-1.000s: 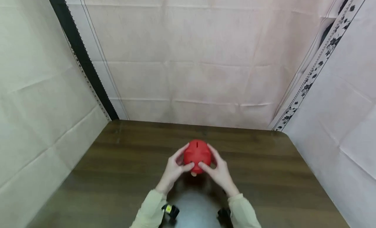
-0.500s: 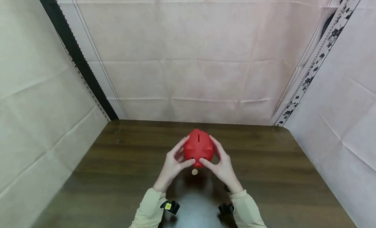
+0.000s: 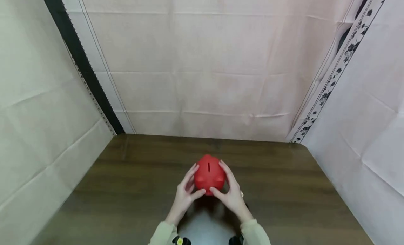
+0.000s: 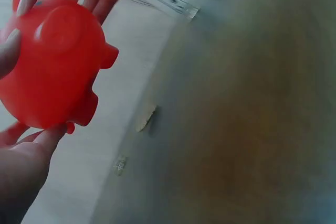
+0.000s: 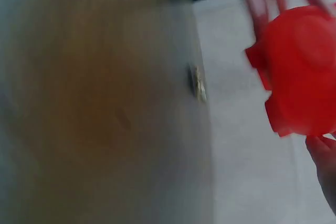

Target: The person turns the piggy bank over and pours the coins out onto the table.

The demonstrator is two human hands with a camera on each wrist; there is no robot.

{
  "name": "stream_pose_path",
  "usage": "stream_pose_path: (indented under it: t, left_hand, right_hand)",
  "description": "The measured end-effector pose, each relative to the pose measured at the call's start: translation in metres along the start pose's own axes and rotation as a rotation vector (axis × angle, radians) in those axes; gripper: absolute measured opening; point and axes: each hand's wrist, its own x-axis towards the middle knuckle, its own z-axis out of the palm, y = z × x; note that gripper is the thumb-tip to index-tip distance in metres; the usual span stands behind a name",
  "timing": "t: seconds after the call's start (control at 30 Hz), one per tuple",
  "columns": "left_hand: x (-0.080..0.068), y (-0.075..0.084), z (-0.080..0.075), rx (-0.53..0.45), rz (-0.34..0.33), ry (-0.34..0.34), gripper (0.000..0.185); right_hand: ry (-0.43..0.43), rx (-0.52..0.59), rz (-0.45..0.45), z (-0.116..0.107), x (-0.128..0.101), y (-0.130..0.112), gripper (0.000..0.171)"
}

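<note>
A red piggy bank with a dark slot in its top is held between both hands in the head view. My left hand grips its left side and my right hand its right side, thumbs at the near end. In the left wrist view, the piggy bank shows stubby legs and appears off the table. A coin is in that view at the table's far part. Beside my right hand in the head view, the coin shows small and partly hidden.
The brown wooden table reaches back to a pale cloth wall. Cloth walls also stand left and right. In the left wrist view, a clear crinkled patch lies near the table's edge.
The coin has gone from just below the piggy bank to the right, beside my right hand. Both hands with the piggy bank have shifted slightly nearer; the head view has also shifted.
</note>
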Motion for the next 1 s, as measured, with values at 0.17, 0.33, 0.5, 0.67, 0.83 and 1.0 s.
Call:
stream_pose_path:
  t: [0.17, 0.33, 0.5, 0.67, 0.83, 1.0]
  left_hand:
    - [0.008, -0.005, -0.002, 0.026, -0.040, 0.020, 0.074]
    - [0.016, 0.002, -0.002, 0.035, -0.094, 0.029, 0.075]
    - [0.024, 0.014, -0.003, 0.038, -0.148, 0.010, 0.073]
    - [0.046, 0.055, -0.002, 0.109, -0.066, -0.043, 0.071]
    - [0.052, 0.092, 0.000, 0.182, 0.018, -0.064, 0.077]
    - [0.044, 0.101, 0.004, 0.187, -0.017, -0.067, 0.082]
  right_hand:
    - [-0.041, 0.033, 0.043, -0.005, 0.010, 0.007, 0.084]
    - [-0.094, 0.046, 0.147, -0.014, 0.019, -0.004, 0.083]
    - [-0.136, 0.073, 0.202, -0.023, 0.025, -0.028, 0.080]
    - [-0.069, 0.096, 0.125, -0.039, 0.044, -0.043, 0.075]
    - [-0.013, 0.111, 0.057, -0.053, 0.050, -0.055, 0.069]
    - [-0.021, 0.092, 0.058, -0.059, 0.041, -0.064, 0.068]
